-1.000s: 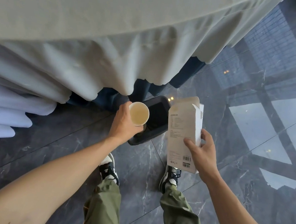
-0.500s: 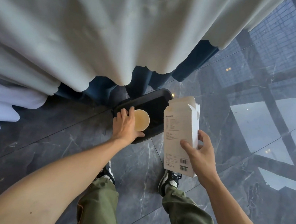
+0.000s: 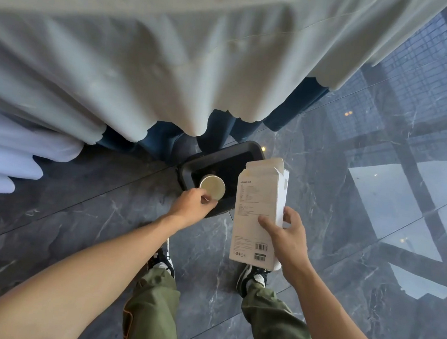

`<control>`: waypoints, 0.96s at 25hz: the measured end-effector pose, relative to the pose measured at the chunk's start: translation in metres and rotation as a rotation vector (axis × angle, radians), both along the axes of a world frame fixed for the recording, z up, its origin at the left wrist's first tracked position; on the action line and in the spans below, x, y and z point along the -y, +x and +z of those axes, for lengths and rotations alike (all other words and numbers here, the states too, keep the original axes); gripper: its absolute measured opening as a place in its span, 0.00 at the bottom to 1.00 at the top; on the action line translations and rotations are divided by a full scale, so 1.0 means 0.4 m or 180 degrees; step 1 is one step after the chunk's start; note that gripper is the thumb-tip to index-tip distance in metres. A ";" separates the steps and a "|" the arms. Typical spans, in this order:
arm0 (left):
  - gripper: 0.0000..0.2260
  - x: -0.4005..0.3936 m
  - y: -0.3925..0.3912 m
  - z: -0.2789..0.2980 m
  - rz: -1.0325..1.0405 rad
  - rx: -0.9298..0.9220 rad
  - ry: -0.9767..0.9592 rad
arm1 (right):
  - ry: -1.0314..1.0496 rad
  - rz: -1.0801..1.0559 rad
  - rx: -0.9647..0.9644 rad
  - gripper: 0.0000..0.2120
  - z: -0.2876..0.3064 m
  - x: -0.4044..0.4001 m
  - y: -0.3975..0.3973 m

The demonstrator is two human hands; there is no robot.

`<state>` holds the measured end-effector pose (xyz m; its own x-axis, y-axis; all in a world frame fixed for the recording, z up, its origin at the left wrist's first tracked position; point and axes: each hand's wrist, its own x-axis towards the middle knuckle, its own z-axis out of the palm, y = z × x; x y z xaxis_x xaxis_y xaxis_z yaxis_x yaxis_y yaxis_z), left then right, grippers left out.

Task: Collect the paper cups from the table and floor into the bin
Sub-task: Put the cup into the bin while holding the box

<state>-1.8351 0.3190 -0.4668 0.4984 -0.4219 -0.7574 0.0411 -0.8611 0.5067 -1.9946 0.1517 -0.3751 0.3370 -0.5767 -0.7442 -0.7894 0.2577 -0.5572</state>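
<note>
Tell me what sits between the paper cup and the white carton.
In the head view, only the dark inside of the bin shows between the paper cup and the white carton.

"UGREEN" on white box (image 3: 259, 213)

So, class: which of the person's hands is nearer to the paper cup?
Left. The left hand holds the paper cup at its rim, over the black bin; the right hand is off to the cup's right, gripping a white carton.

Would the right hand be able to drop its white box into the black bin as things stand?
Probably yes: the right hand holds the white box just beside the black bin, whose far opening looks free.
</note>
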 end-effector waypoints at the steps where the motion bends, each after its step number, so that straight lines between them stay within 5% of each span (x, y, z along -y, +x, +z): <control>1: 0.18 0.011 0.000 0.012 0.0190 -0.0283 -0.0134 | 0.0128 -0.0123 -0.0024 0.20 -0.005 0.000 0.003; 6: 0.23 0.050 0.005 0.049 0.0619 -0.1362 -0.0432 | 0.0907 -0.0613 0.0008 0.13 -0.025 -0.004 0.038; 13: 0.09 0.031 0.054 0.009 0.0302 -0.1071 -0.0363 | 0.1204 -0.0637 -0.0188 0.16 -0.100 -0.026 0.134; 24: 0.14 0.024 0.043 -0.029 0.0841 -0.0776 -0.0172 | 0.0987 -0.0370 -0.0623 0.19 -0.123 -0.014 0.192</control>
